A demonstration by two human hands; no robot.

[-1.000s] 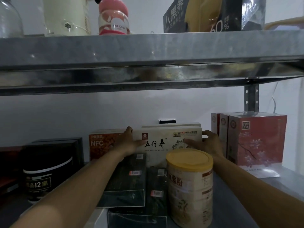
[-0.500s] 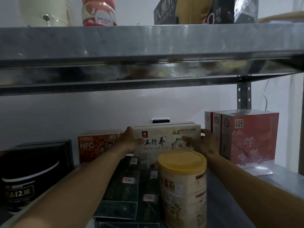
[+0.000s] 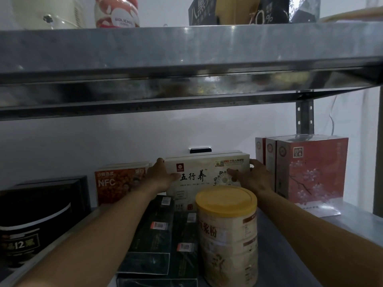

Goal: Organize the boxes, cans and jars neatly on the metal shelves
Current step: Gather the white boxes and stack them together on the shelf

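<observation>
A cream box with black Chinese characters (image 3: pixel 204 168) stands upright at the back of the lower metal shelf (image 3: pixel 290 245). My left hand (image 3: pixel 160 178) grips its left edge and my right hand (image 3: pixel 253 179) grips its right edge. In front of it stands a tall can with a yellow lid (image 3: pixel 228 230). Dark green boxes (image 3: pixel 157 237) lie flat under my left forearm. An orange NFC box (image 3: pixel 118 183) stands to the left, red boxes with blossoms (image 3: pixel 310 170) to the right.
A black box marked 12 (image 3: pixel 35 220) sits at the far left. On the upper shelf (image 3: pixel 186 48) stand a pink BOLICHA jar (image 3: pixel 116 11), a cream container (image 3: pixel 49 11) and a black-and-yellow box (image 3: pixel 238 10). A perforated upright post (image 3: pixel 304 117) rises at the back right.
Both hands stay on the cream box's edges; the box has shifted slightly back toward the wall. The view has moved a little to the right and closer.
</observation>
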